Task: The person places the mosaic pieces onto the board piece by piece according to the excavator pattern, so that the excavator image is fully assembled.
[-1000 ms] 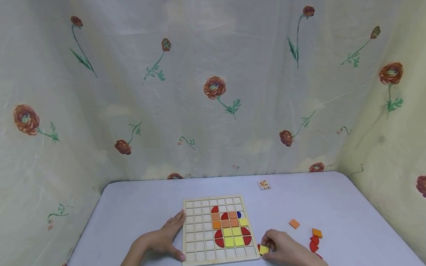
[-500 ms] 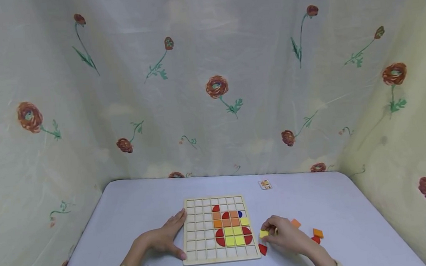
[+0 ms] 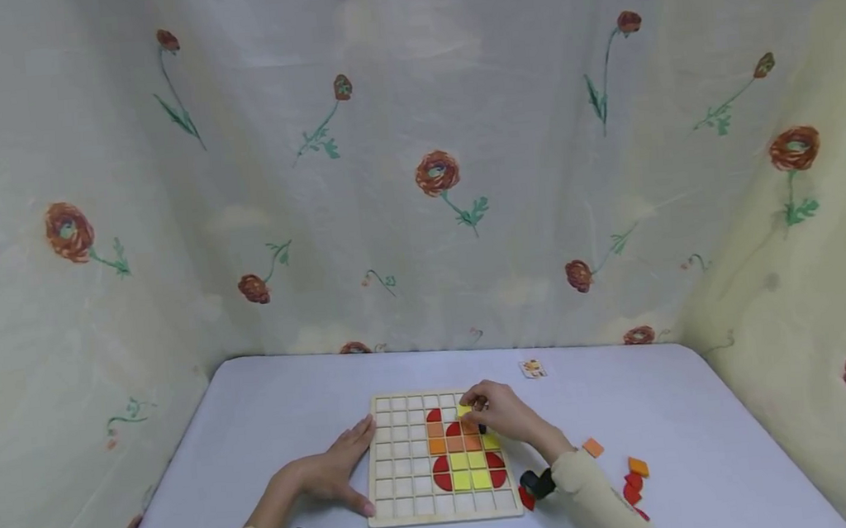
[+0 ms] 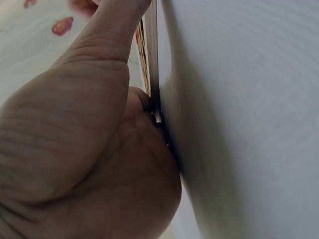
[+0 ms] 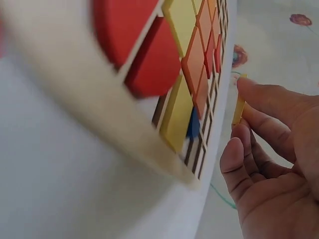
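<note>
A wooden grid board [image 3: 413,521] lies on the white table, with red rounded pieces [image 3: 441,473], yellow squares [image 3: 460,481] and orange squares [image 3: 436,445] set in its right half. My left hand [image 3: 331,473] rests flat against the board's left edge, fingers straight and thumb spread. Over the upper right cells, my right hand [image 3: 507,412] pinches a yellow square tile [image 5: 239,105] between thumb and fingers. In the right wrist view that tile is above the board surface, and a small blue piece [image 5: 193,124] sits in the grid beside another yellow square.
Right of the board lie an orange square tile [image 3: 593,447], a darker orange tile [image 3: 638,467] and several red pieces [image 3: 632,488]. One red piece [image 3: 527,499] is by the board's lower right corner. A small picture card [image 3: 531,369] lies farther back, before the flowered curtain [image 3: 386,176].
My right hand has picked up the yellow tile from beside the board's lower right corner and carried it up and left over the grid. My left hand stays at the board's edge.
</note>
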`<action>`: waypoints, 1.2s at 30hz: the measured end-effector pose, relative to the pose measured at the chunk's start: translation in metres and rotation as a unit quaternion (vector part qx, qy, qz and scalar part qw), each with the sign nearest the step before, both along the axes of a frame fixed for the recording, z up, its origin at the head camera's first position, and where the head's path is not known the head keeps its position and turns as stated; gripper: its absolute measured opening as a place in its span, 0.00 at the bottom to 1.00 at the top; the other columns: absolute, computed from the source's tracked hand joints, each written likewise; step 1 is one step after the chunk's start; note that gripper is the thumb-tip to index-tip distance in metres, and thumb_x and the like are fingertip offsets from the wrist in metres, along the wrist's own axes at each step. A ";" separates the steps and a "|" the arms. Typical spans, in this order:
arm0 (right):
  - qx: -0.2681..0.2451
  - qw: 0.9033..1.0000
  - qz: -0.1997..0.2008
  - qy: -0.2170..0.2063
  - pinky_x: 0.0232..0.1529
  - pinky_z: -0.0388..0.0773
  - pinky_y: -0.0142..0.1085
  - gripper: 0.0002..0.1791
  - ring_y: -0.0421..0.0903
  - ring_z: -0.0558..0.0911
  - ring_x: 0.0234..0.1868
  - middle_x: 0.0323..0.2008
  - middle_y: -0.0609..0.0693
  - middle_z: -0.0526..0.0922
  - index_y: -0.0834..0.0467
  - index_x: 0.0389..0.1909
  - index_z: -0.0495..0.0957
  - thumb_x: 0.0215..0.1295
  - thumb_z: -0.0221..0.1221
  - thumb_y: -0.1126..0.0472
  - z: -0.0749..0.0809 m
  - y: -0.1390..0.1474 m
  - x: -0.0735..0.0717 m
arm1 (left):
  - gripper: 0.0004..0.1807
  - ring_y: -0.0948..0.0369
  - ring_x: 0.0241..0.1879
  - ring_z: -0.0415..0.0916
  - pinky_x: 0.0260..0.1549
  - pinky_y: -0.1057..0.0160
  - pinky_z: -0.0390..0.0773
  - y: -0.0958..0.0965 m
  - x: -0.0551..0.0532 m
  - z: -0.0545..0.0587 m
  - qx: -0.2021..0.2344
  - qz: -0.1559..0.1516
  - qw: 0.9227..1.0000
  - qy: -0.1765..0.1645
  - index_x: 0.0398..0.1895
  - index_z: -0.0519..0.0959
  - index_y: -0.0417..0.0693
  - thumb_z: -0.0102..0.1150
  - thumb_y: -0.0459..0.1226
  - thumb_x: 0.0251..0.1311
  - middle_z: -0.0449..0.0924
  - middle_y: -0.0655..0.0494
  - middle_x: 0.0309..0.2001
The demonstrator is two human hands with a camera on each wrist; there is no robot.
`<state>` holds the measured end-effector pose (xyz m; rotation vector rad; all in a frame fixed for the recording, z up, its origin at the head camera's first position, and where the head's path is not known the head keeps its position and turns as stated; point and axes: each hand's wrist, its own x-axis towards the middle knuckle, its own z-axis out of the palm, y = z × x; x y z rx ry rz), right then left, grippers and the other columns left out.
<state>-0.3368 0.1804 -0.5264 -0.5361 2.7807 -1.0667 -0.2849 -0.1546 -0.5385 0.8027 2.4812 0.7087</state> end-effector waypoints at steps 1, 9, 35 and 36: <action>-0.002 1.000 0.001 -0.006 0.36 0.76 0.31 0.09 0.42 0.75 0.36 0.37 0.46 0.80 0.55 0.41 0.83 0.60 0.66 0.57 -0.002 -0.003 -0.003 | 0.71 0.47 0.77 0.30 0.75 0.45 0.39 0.001 0.000 0.000 0.000 0.000 1.000 0.000 0.76 0.38 0.37 0.74 0.58 0.40 0.29 0.42 0.78; -0.010 1.000 0.010 -0.028 0.36 0.75 0.32 0.09 0.43 0.74 0.34 0.37 0.50 0.79 0.58 0.42 0.82 0.61 0.65 0.62 -0.013 -0.016 -0.018 | 0.72 0.49 0.77 0.30 0.75 0.46 0.39 0.003 -0.002 -0.003 -0.009 0.006 1.000 -0.008 0.77 0.37 0.40 0.73 0.61 0.38 0.29 0.44 0.78; 0.009 0.999 0.023 -0.041 0.32 0.75 0.32 0.07 0.42 0.74 0.34 0.38 0.49 0.81 0.58 0.37 0.85 0.58 0.66 0.64 -0.003 -0.027 -0.022 | 0.73 0.48 0.77 0.31 0.75 0.46 0.39 0.001 -0.002 -0.005 -0.009 0.016 1.000 -0.010 0.77 0.37 0.40 0.74 0.60 0.36 0.29 0.45 0.78; 0.014 0.999 0.023 -0.042 0.32 0.75 0.31 0.06 0.42 0.74 0.34 0.38 0.48 0.81 0.57 0.37 0.85 0.58 0.66 0.63 -0.002 -0.028 -0.022 | 0.73 0.49 0.77 0.30 0.75 0.46 0.39 0.001 -0.002 -0.006 -0.011 0.017 1.000 -0.011 0.77 0.37 0.41 0.74 0.61 0.35 0.29 0.46 0.78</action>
